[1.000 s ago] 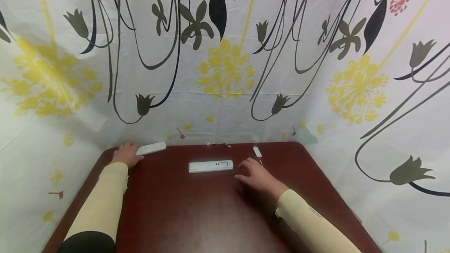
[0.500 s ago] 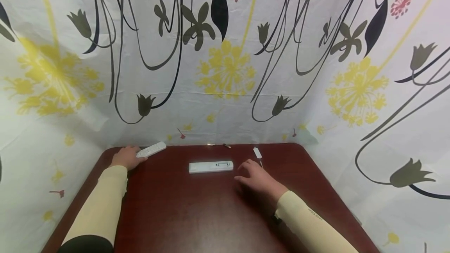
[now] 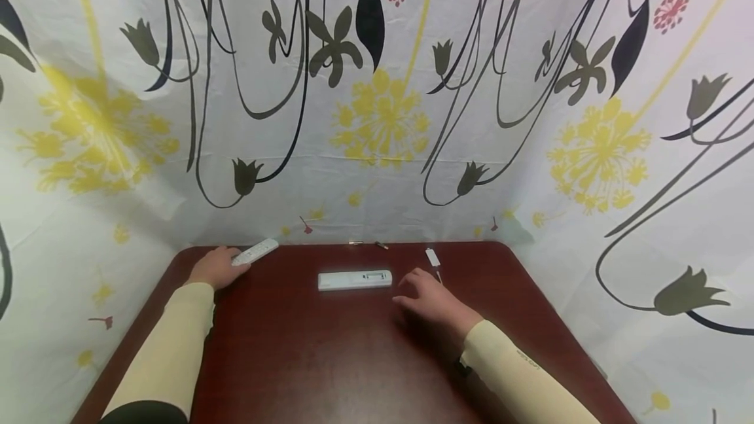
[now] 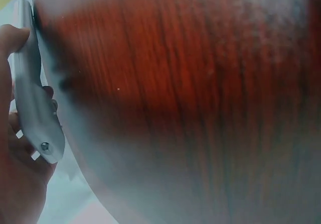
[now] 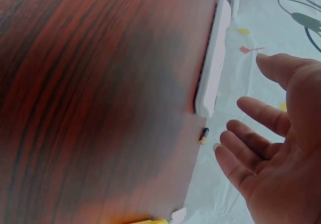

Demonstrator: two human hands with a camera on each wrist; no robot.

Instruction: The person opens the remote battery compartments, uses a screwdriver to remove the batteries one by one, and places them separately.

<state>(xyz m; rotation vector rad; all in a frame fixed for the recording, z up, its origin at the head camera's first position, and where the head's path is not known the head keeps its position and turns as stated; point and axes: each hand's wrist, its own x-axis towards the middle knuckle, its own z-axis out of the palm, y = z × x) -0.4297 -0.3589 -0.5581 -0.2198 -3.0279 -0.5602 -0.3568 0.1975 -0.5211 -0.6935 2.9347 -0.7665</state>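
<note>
Now gripped, a white remote (image 3: pixel 258 250) sits in the person's left hand (image 3: pixel 216 268) near the far left corner of a reddish-brown table (image 3: pixel 306 352), as I watch from my distant station. Compared with a second ago, the remote slants more steeply in the head view and the hand has edged a little rightward; the right hand (image 3: pixel 434 301) looks unmoved, apart from a slight drift of the camera. I judge that the left hand now controls the remote, though I cannot tell whether it has fully left the wood. The left wrist view shows the thumb on one side and fingers wrapped round the other, a snug grip.

The right hand holds nothing, its fingers apart and gently bent, just beside the right end of a second white device (image 3: pixel 341 281); I cannot tell whether it touches the wood.

Along the back edge lie two small slender pieces (image 3: pixel 381 245), with a little white piece (image 3: pixel 433 258) to their right. I count the tightest margins at the rear and left, where a patterned cloth (image 3: pixel 330 188) hangs close to the table. Roomier going lies toward the person: a stretch of wood separates the remote from the second device, and more spreads between the hands.
</note>
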